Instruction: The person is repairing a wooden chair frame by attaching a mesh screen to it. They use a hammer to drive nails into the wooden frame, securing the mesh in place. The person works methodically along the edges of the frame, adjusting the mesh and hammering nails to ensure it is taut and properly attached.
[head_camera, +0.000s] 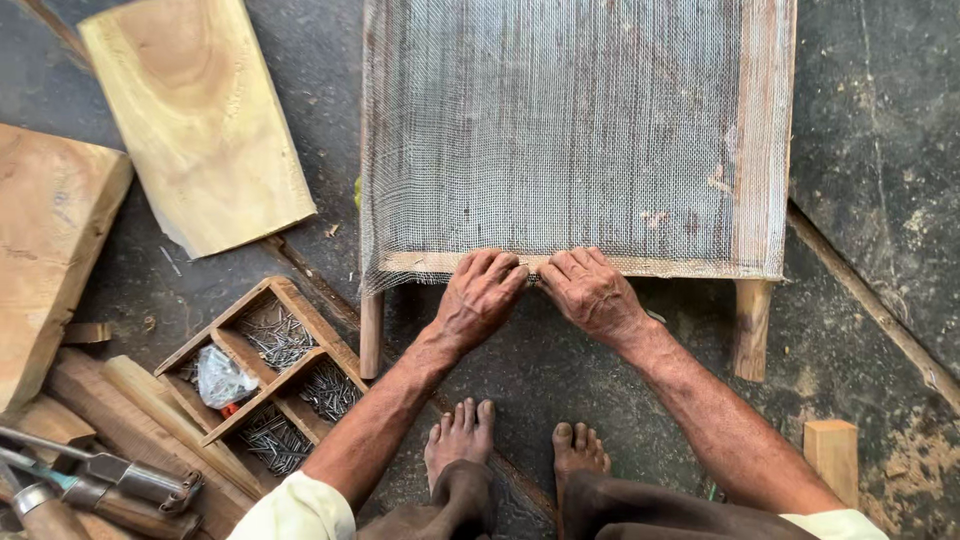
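Fingers (505, 272) on grey wire mesh (560, 130)

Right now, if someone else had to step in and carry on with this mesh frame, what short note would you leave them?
Left hand and right hand: both pressed side by side on the near edge of the wire mesh, pinching something small between them, too small to tell.
Mesh lies spread over the wooden frame, its near rail under the fingers.
Divided wooden box of nails sits on the floor to the left, with tools beyond it.
Done: mesh laid out. Left: whether any edge is fastened cannot be told.
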